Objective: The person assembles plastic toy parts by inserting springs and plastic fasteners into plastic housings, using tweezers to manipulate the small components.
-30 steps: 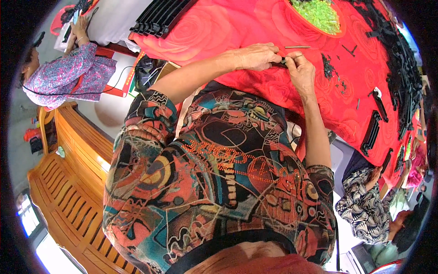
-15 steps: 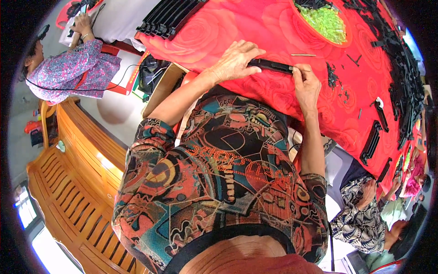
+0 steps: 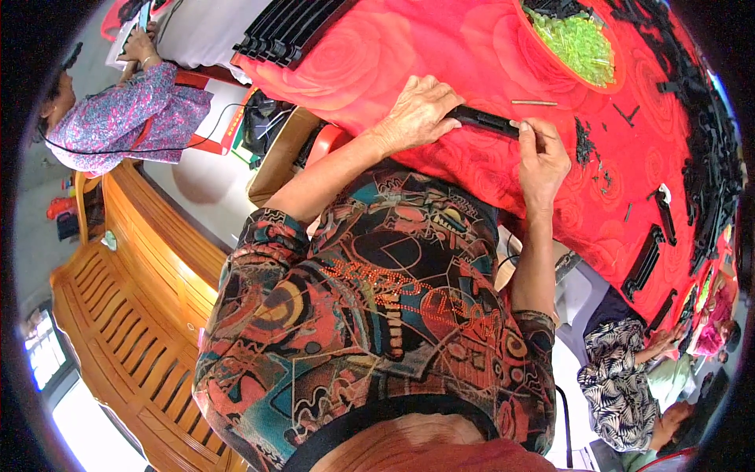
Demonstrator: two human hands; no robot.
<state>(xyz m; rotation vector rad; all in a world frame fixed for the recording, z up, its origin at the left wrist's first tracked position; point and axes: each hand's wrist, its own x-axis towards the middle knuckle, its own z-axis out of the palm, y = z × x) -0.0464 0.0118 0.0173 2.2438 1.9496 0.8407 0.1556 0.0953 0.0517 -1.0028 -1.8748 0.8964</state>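
Note:
A narrow black plastic strip [image 3: 487, 120] is held level above the near edge of the red-clothed table. My left hand [image 3: 421, 114] is closed round its left end, thumb below and fingers above. At the strip's right end, my right hand [image 3: 543, 161] is closed in a pinch of thumb and forefinger. A tiny pale spot shows at those fingertips; I cannot tell whether it is a nail or a small piece. Just beyond the strip, a thin brownish stick [image 3: 535, 103] lies on the cloth. Small black scraps [image 3: 583, 141] are scattered to the right of my right hand.
An orange bowl [image 3: 619, 71] of light green pieces [image 3: 578, 51] stands at the far right. Black strips [image 3: 291, 31] lie in a row at the far left. A heap of black parts [image 3: 712, 134] lines the right side, near a black-handled tool [image 3: 666, 216]. Other people sit both sides.
My view has shifted slightly, so the table things appear a little farther right. Both hands keep their places at the strip's ends, the right fingers slightly re-angled.

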